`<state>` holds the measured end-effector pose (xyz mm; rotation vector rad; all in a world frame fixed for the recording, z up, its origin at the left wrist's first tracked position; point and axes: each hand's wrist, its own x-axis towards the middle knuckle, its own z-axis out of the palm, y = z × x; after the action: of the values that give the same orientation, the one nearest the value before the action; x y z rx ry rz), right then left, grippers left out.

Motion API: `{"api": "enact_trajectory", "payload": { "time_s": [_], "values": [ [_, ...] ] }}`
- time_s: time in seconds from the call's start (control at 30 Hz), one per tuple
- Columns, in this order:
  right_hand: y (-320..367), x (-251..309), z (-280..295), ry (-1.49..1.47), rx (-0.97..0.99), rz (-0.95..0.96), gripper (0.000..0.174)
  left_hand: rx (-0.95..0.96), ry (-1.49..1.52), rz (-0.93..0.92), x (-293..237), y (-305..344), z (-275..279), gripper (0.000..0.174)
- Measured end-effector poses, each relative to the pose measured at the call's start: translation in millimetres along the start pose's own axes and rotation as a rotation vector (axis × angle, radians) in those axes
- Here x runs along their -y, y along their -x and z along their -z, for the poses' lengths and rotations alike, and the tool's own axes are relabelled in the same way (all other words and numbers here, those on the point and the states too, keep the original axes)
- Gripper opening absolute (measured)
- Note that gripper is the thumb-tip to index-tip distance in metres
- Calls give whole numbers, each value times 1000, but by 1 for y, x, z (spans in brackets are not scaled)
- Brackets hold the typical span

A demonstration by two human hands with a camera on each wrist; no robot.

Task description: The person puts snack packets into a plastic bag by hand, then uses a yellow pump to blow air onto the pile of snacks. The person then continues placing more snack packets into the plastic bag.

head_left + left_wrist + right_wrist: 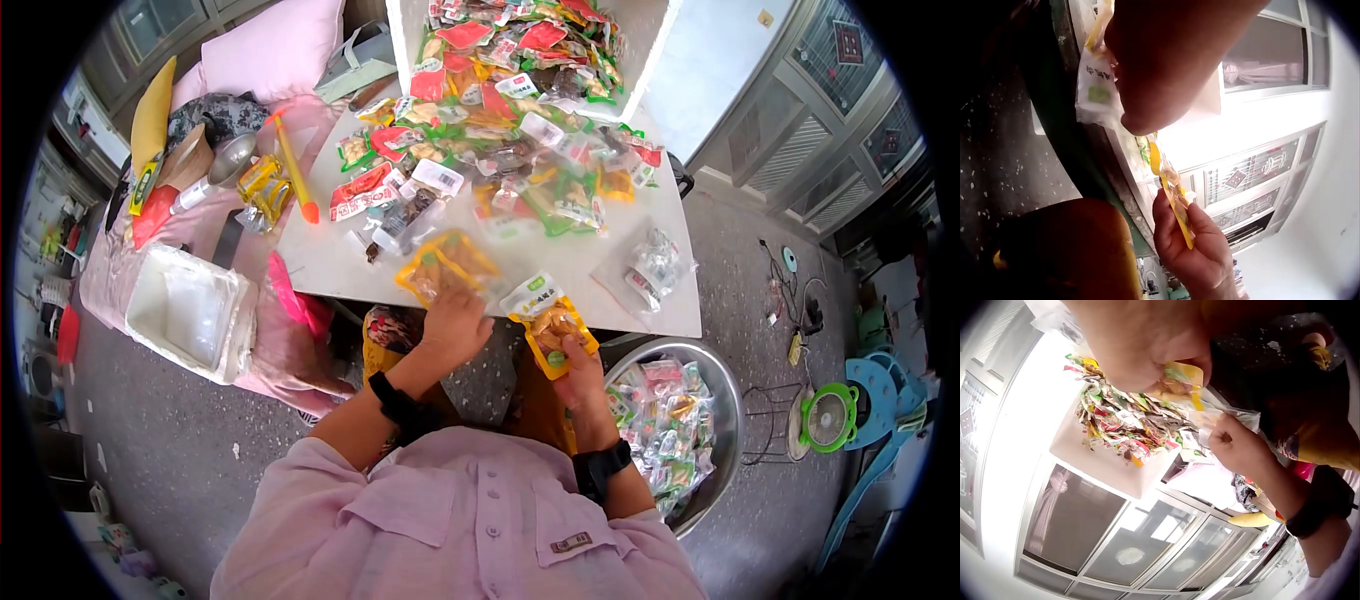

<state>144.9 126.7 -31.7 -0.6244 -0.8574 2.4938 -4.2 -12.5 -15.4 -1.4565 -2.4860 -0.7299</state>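
Observation:
My right hand (pixel 582 375) grips a yellow-edged snack packet (pixel 545 318) by its lower corner, thumb on its front, over the table's near edge. Brown food shows through the packet's window, and its top is white with green print. In the left wrist view the same packet (pixel 1175 203) is seen edge-on between thumb and fingers. My left hand (pixel 458 328) has curled fingers at the near side of another yellow packet (pixel 445 265), blurred in the head view. A white and green packet end (pixel 1094 94) sticks out beside that hand in the left wrist view.
A white foam box (pixel 645 60) spills many packets onto the white table (pixel 330 265). A clear bag (pixel 650 275) lies at the table's right. Below it, a metal basin (pixel 730 420) holds more packets. Left, a white foam box (pixel 185 310) rests on pink cloth.

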Motion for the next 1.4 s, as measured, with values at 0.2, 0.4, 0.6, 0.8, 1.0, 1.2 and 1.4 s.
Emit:
{"api": "enact_trajectory", "payload": {
  "time_s": [0.2, 0.4, 0.6, 0.8, 1.0, 1.2, 1.4],
  "values": [
    [4, -8, -2, -50, 18, -23, 31, -110, 49, -84, 9, 2, -2, 15],
    [8, -17, -12, 16, 16, -41, 34, -154, 119, -113, 17, 3, -9, 10],
    [11, -19, -28, 36, 31, -178, 27, -84, 231, -24, 15, 0, -4, 10],
    [-13, -33, -44, -37, 79, -71, 27, -32, 225, -18, 6, 1, 5, 10],
    [-45, -43, -60, 127, 99, -141, 21, -97, 151, -45, -4, -1, 13, 8],
    [-31, -13, -40, 473, 119, -444, 14, -134, 119, -104, 0, 6, 11, 10],
    [-41, -24, -63, 510, 48, -277, 7, -133, 131, -140, -8, 2, 13, 10]
  ]
}}
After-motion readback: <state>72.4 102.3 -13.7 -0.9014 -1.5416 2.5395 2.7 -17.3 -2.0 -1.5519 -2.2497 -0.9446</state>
